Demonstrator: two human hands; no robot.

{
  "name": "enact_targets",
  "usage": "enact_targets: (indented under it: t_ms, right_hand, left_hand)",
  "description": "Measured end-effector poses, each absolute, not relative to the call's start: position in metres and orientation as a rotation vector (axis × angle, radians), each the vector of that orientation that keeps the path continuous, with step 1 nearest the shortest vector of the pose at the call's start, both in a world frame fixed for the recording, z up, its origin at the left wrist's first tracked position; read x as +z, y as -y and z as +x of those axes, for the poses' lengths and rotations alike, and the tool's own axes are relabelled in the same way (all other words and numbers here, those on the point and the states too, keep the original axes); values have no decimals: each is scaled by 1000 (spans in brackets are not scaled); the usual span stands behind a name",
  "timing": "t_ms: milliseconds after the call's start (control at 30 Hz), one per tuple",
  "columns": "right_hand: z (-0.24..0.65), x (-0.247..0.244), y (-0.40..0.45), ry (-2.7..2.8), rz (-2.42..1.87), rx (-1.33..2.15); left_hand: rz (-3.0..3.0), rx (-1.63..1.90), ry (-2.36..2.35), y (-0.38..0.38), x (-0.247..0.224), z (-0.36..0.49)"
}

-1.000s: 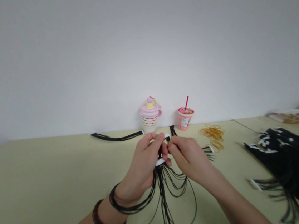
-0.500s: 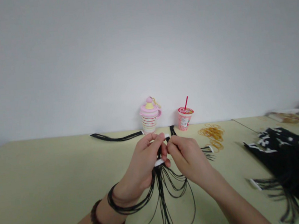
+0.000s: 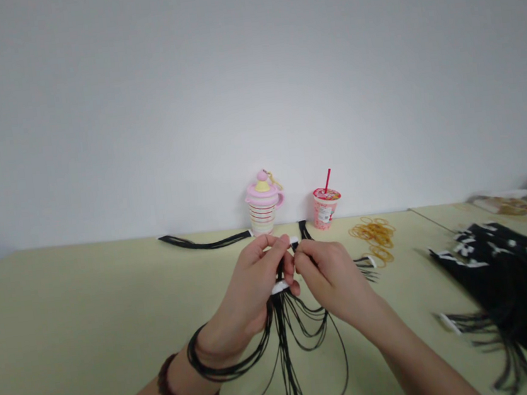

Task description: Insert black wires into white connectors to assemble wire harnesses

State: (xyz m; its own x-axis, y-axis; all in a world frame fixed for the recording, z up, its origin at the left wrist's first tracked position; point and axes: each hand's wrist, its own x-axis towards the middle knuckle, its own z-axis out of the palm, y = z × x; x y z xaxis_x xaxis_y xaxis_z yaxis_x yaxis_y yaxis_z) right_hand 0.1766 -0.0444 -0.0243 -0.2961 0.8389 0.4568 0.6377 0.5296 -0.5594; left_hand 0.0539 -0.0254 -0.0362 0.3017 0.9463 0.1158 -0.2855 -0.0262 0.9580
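Note:
My left hand (image 3: 248, 291) pinches a narrow white connector (image 3: 280, 287) at the end of a bundle of thin black wires (image 3: 283, 328). The wires hang toward me in loops, and several pass around my left wrist. My right hand (image 3: 329, 277) sits against the left, its fingertips pinching the black wires (image 3: 282, 270) near a second white connector (image 3: 294, 240). The fingers hide most of the wires between the two connectors. Another white connector (image 3: 370, 262) with short black wire ends lies just beyond my right hand.
A black wire run (image 3: 204, 238) lies along the far table edge. Behind stand a pink striped cup-shaped container (image 3: 262, 207) and a paper cup with a red straw (image 3: 325, 208). Loose rubber bands (image 3: 373, 239) and a heap of black wire harnesses (image 3: 505, 278) lie right.
My hands stay almost still, with the fingers holding the same wires. The view tilts slightly, so the table edge and far objects shift a little in the frame.

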Motion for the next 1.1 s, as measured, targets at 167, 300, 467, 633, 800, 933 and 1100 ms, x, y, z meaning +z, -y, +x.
enact_targets:
  t_ms: [167, 300, 467, 633, 800, 933, 1100]
  right_hand:
    - [176, -26, 46, 2029, -1242, 313]
    - [175, -26, 46, 2041, -1299, 250]
    - [177, -24, 45, 2052, -1298, 261]
    - [178, -21, 47, 2012, -1239, 279]
    - [180, -19, 47, 2010, -1210, 331]
    - [182, -19, 46, 2036, -1200, 307]
    - [181, -21, 45, 2046, -1214, 248]
  left_hand:
    - [1185, 1146, -748, 26, -34, 55]
    - [1166, 1149, -753, 27, -35, 56]
    - [1154, 1143, -754, 27, -35, 56]
    - [1181, 1155, -763, 29, -32, 54]
    - [1161, 1140, -752, 30, -31, 54]
    - [1178, 1143, -759, 29, -32, 54]
    - [1193, 1143, -766, 28, -32, 54]
